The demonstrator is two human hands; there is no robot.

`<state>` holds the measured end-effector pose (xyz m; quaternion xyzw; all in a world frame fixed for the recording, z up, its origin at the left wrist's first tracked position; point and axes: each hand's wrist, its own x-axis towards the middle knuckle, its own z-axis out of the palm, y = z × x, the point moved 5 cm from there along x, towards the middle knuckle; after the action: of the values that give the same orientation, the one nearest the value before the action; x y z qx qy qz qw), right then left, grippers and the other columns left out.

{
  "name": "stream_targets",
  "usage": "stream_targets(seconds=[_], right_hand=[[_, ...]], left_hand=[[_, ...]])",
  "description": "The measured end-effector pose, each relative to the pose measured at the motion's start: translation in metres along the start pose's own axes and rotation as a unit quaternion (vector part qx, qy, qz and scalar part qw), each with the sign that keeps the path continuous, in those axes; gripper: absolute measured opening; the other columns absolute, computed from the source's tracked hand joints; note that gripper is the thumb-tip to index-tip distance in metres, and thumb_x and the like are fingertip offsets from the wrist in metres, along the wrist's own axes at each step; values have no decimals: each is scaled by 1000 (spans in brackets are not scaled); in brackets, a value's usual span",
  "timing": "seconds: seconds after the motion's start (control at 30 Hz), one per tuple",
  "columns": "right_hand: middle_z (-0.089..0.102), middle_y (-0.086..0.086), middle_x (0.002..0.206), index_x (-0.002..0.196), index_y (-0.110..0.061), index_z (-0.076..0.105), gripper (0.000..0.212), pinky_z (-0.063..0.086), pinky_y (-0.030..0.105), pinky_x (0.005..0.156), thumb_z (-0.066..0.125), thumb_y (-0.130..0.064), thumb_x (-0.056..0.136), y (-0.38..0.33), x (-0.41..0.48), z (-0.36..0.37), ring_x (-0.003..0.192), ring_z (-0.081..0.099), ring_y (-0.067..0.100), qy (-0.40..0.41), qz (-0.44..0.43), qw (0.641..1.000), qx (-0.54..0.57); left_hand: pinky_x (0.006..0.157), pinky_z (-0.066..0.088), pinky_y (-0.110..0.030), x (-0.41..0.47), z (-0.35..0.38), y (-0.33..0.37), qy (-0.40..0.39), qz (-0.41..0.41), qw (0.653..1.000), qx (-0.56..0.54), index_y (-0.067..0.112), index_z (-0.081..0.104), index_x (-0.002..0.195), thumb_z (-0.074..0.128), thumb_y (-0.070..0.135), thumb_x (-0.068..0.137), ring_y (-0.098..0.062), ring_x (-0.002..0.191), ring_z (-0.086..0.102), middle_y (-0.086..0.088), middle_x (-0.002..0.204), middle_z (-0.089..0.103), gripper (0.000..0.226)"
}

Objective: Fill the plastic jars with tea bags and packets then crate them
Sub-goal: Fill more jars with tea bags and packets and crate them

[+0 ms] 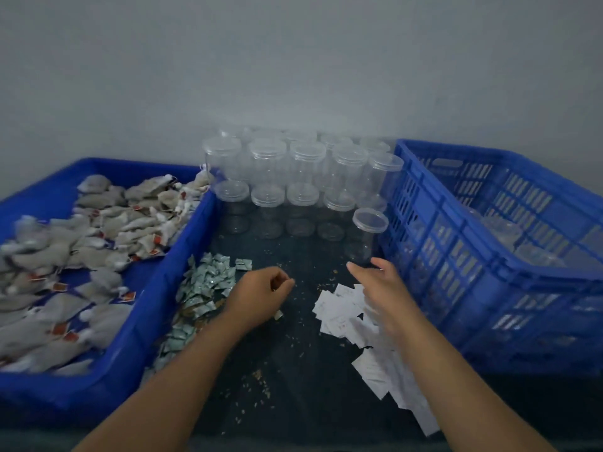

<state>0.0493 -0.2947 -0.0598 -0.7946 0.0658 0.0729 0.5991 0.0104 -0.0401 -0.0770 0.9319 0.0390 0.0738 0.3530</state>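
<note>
Several clear lidded plastic jars (301, 177) stand stacked at the back of the dark table. One lone clear jar (367, 234) stands in front of them beside the blue slatted crate (456, 265). My right hand (380, 283) reaches toward this jar with fingers spread, just short of its base. My left hand (262, 293) hovers over the table with fingers loosely curled; whether it holds anything is unclear. A blue tray (156, 288) on the left holds several tea bags (107, 230). Small green packets (204, 283) lie by the tray, white packets (346, 313) under my right wrist.
Inside the slatted crate on the right lie a few clear jars (509, 233). Tea crumbs (261, 380) are scattered over the dark table between my arms. A plain grey wall stands right behind the jars.
</note>
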Motion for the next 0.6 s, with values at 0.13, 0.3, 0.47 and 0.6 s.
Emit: stream_targets(seconds=[0.13, 0.3, 0.47, 0.6], right_hand=[[42, 8, 162, 160, -17, 27, 101, 46, 44, 111, 89, -44, 85, 11, 70, 13, 137, 54, 27, 102, 8, 995, -11], [18, 10, 176, 169, -15, 5, 131, 30, 48, 127, 94, -47, 78, 15, 132, 16, 159, 30, 33, 187, 27, 981, -36], [39, 11, 161, 157, -16, 40, 107, 42, 52, 118, 93, -56, 73, 18, 156, 14, 146, 45, 37, 238, 37, 969, -62], [47, 5, 146, 139, -21, 45, 86, 49, 40, 99, 90, -55, 74, 6, 117, 21, 129, 56, 28, 235, -66, 969, -26]], left_hand=[[66, 52, -29, -3, 14, -46, 31, -33, 998, -39, 35, 71, 87, 63, 50, 100, 1, 71, 64, 19, 76, 70, 22], [61, 55, -30, 2, 20, -53, 42, -20, 997, -59, 37, 67, 82, 57, 67, 89, 1, 71, 64, 23, 80, 68, 32], [59, 55, -31, 3, 23, -58, 46, -4, 997, -63, 35, 66, 80, 57, 68, 89, -2, 66, 64, 18, 74, 68, 36], [61, 55, -35, 5, 24, -59, 49, 0, 997, -67, 31, 66, 79, 56, 67, 92, -4, 65, 63, 14, 73, 68, 40]])
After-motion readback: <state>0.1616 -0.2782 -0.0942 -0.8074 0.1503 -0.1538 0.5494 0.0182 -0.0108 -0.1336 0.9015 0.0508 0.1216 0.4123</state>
